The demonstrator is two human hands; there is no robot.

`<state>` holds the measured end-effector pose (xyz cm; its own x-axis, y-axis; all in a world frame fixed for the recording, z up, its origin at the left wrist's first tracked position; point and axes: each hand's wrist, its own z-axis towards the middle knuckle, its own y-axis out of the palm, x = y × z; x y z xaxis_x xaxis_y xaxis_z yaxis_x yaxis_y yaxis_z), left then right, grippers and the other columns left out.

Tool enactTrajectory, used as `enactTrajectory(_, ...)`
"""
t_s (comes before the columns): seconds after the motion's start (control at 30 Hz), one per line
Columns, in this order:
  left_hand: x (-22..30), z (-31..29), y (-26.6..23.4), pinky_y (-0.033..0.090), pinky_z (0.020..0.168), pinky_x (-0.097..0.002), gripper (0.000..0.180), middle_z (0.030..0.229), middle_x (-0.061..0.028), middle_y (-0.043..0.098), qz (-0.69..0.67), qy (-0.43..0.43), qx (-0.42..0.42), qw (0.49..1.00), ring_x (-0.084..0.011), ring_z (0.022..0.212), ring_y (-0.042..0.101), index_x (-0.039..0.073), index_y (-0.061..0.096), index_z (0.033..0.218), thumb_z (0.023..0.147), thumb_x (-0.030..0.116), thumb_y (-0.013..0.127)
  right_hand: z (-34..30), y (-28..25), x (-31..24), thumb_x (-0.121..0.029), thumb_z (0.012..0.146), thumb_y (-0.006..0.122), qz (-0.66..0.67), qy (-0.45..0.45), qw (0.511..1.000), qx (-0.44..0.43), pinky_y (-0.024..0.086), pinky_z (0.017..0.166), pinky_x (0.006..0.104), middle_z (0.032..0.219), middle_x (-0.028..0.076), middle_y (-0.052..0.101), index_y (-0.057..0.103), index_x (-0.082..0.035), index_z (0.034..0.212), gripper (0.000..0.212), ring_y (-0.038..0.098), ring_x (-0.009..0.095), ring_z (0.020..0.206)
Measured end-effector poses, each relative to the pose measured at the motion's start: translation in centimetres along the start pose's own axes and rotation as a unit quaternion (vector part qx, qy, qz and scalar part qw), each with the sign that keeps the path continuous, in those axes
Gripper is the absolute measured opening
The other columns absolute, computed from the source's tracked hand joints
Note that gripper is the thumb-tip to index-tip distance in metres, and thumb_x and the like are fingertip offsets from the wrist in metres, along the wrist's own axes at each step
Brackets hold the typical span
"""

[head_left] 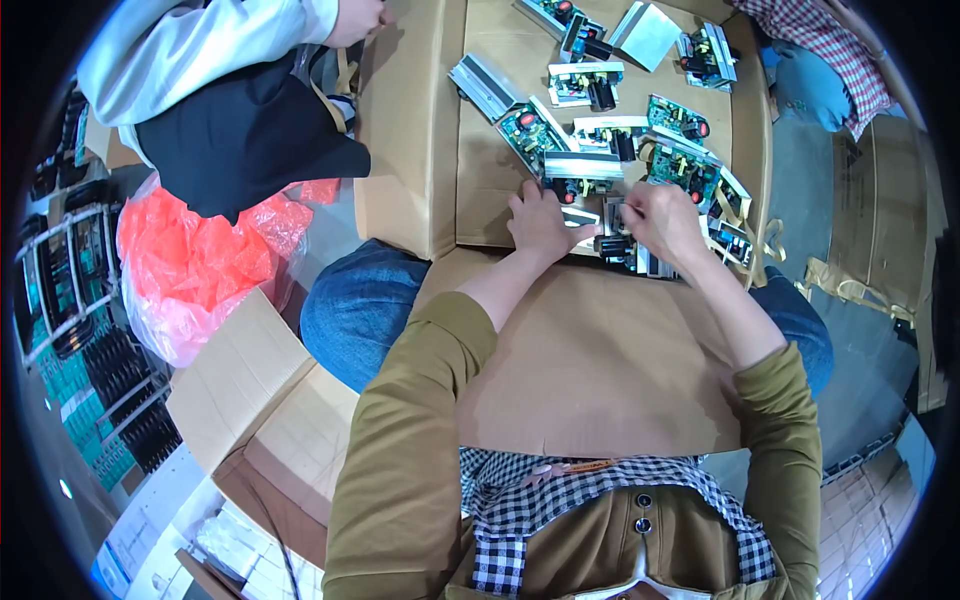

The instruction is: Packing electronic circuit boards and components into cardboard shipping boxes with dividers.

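Note:
Both my hands reach over the near flap into a large cardboard box [490, 160] holding several green circuit boards with silver heat sinks. My left hand [540, 222] has its fingers apart, thumb toward the right. Its fingertips are beside a circuit board with a ribbed heat sink [583, 166]. My right hand [664, 218] is closed, its fingers curled down over a board with black cylindrical parts [614, 246]; what is between the fingertips is hidden. Just beyond that hand lies another green circuit board [684, 166] with a red part.
The box's near flap [600, 350] lies across my lap. A person in a black garment with pale sleeves [250, 140] is at the left, another in a checked sleeve [830, 50] at the far right. Pink plastic bags [215, 250] and an open carton [290, 430] stand left.

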<state>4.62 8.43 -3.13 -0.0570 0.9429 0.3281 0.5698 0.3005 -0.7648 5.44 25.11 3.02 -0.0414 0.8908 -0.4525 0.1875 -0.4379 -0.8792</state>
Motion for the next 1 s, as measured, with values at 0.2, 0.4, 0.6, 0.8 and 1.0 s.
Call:
enactTrajectory(0.2,-2.7,1.2,0.3,0.044,0.086,-0.0403,0.073,0.122,-0.0143,0.038,0.018,0.085,-0.005,0.996,-0.0313,0.115,0.035,0.0,0.049,0.114,0.061,0.041,0.077,-3.2,-3.2,3.6,-0.008,0.073,0.061,0.112,0.06,0.991,-0.035,0.043,0.051,0.0316,0.056,0.01,0.056,0.058,0.001,0.068,0.01,0.054,0.019,0.05)
enactTrajectory(0.4,-10.2,4.0,3.1,0.049,0.074,-0.0318,0.061,0.103,-0.0142,0.052,-0.197,0.105,-0.044,0.974,-0.0217,0.092,0.054,0.001,0.047,0.111,0.063,0.019,0.08,-4.2,-4.7,4.7,-0.008,0.075,0.062,0.15,0.073,0.985,-0.042,0.039,0.049,0.0285,0.055,0.007,0.053,0.057,0.002,0.07,0.012,0.046,0.013,0.048)
enactTrajectory(0.6,-9.0,2.7,-0.1,0.051,0.068,-0.0304,0.045,0.093,-0.0106,0.052,-0.35,-0.001,-0.126,0.928,-0.0171,0.079,0.057,0.002,0.049,0.097,0.064,0.012,0.077,-5.1,-6.9,5.2,-0.007,0.076,0.061,0.136,0.102,0.985,-0.035,0.038,0.049,0.0273,0.054,0.005,0.052,0.057,0.002,0.071,0.012,0.046,0.01,0.049)
enactTrajectory(0.8,-10.3,2.6,-0.9,0.049,0.069,-0.025,0.039,0.083,-0.0025,0.053,-0.469,0.046,-0.161,0.867,-0.0112,0.081,0.054,0.004,0.05,0.102,0.07,0.001,0.071,-5.2,-7.7,6.5,-0.007,0.077,0.06,0.174,0.132,0.975,-0.042,0.037,0.048,0.0249,0.054,0.002,0.051,0.056,0.002,0.07,0.012,0.044,0.007,0.05)
enactTrajectory(1.0,-9.3,2.5,1.0,0.048,0.068,-0.0253,0.042,0.087,-0.0048,0.058,-0.404,0.109,-0.173,0.892,-0.0113,0.077,0.054,0.006,0.052,0.116,0.076,0.008,0.067,-5.3,-7.7,6.2,-0.007,0.078,0.06,0.182,0.15,0.971,-0.038,0.035,0.046,0.0237,0.054,0.0,0.05,0.056,0.002,0.069,0.013,0.043,0.005,0.049)
